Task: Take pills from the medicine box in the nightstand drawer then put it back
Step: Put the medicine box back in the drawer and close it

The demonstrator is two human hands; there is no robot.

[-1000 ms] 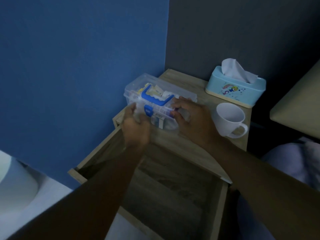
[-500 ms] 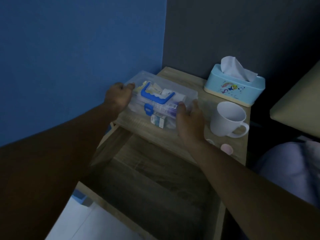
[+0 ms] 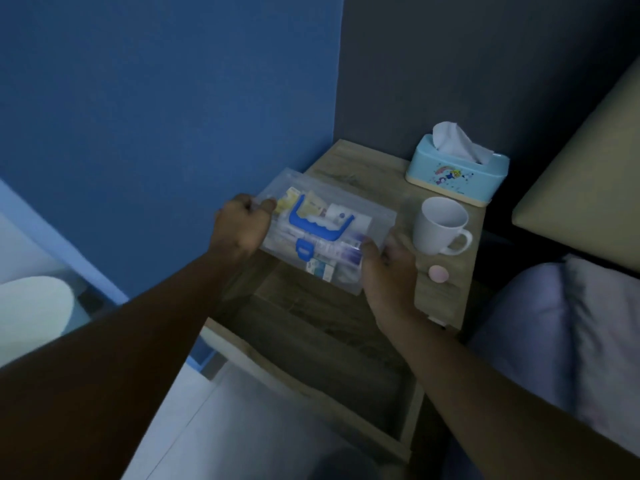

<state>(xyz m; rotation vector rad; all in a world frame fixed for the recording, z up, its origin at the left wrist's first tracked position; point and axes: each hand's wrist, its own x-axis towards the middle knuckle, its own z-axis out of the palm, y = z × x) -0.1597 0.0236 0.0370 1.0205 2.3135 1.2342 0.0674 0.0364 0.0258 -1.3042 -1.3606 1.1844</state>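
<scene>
The clear plastic medicine box (image 3: pixel 346 209) with a blue handle and blue latch is held at the front edge of the wooden nightstand (image 3: pixel 381 168), over the back of the open drawer (image 3: pixel 329 344). My left hand (image 3: pixel 240 228) grips its left end. My right hand (image 3: pixel 388 268) grips its right front corner. Small packets and cartons show through the lid. A small pink round thing (image 3: pixel 438 273) lies on the nightstand top, right of my right hand.
A white mug (image 3: pixel 441 230) stands right of the box, and a light-blue tissue box (image 3: pixel 457 173) sits behind it. Blue wall on the left, dark grey wall behind. A bed with a pillow (image 3: pixel 571 327) borders the nightstand's right side.
Both hands shifted from the box's front to its two ends. The box has come forward toward the drawer opening, and the view has moved.
</scene>
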